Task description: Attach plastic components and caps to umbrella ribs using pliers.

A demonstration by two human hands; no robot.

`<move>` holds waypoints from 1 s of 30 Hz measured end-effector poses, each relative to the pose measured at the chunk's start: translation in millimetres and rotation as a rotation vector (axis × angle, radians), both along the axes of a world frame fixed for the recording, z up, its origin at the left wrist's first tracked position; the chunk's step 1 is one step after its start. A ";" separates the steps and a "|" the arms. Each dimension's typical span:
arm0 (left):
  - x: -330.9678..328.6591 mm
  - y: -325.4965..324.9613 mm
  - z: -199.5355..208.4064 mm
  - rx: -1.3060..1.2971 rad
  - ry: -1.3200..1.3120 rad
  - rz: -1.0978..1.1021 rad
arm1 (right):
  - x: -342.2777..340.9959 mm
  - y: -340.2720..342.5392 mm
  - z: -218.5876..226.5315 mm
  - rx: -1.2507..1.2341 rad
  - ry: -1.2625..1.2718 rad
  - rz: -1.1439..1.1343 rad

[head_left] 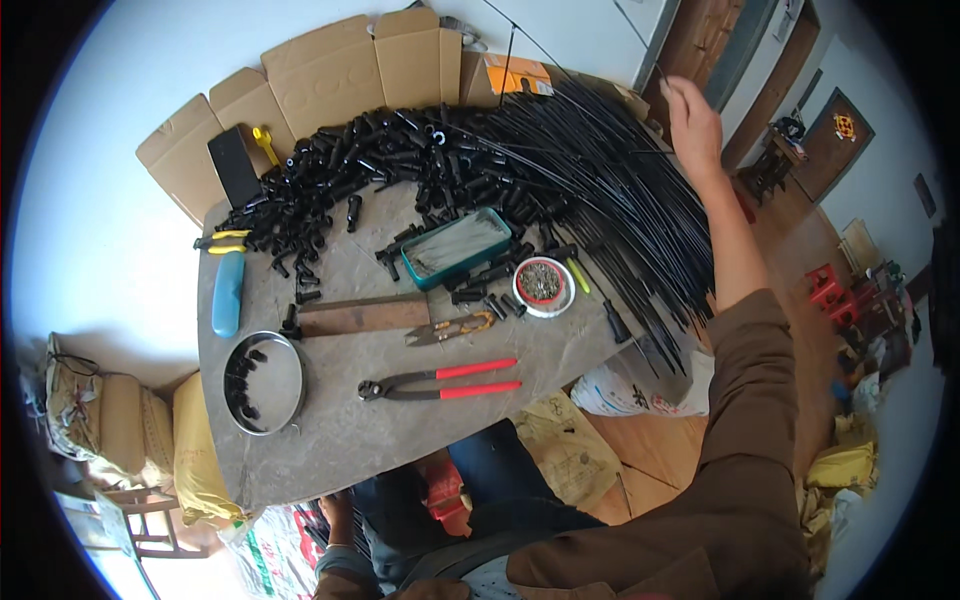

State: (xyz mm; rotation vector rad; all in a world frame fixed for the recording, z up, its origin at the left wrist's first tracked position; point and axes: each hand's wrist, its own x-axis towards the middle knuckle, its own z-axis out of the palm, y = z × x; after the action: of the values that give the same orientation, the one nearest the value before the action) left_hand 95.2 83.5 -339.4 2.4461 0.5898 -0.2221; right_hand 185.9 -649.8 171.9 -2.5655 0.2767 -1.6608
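Note:
My right hand (692,125) is raised at the upper right, beyond the table's right side. Its fingers are pinched on a thin black rod (640,38), which slants up and to the left out of view. Below that hand, a large bundle of similar black rods (610,180) fans over the table's right part. Down by my leg, under the near edge, my left hand (338,515) is small and partly cut off by my sleeve. It is beside more dark rods (312,530) on a printed plastic bag (265,550); whether its fingers grip one is hidden.
On the grey table (330,450) lie red-handled pincers (440,380), pliers (450,328), a wooden block (365,315), a round metal tray (265,385), a teal box (455,247), a bowl of small metal pieces (543,285) and piled black plastic parts (370,150). Cardboard (320,65) lines the back.

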 end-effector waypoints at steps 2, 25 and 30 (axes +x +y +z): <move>1.1 -3.0 3.6 0.003 -0.027 -0.079 | 29.5 19.5 30.3 0.135 0.052 0.055; -94.1 -60.6 203.8 -0.151 -0.053 -0.431 | 193.6 27.6 48.0 -0.438 0.102 -0.006; -42.8 -173.8 368.1 -0.583 -0.045 -0.968 | 67.3 135.0 161.2 -0.355 0.340 0.066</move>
State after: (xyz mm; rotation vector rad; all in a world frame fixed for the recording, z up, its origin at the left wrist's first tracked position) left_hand 52.4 -90.4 28.6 1.9531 -0.6478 -0.6139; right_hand 253.2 -514.8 333.1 -3.0758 -0.0976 -1.3469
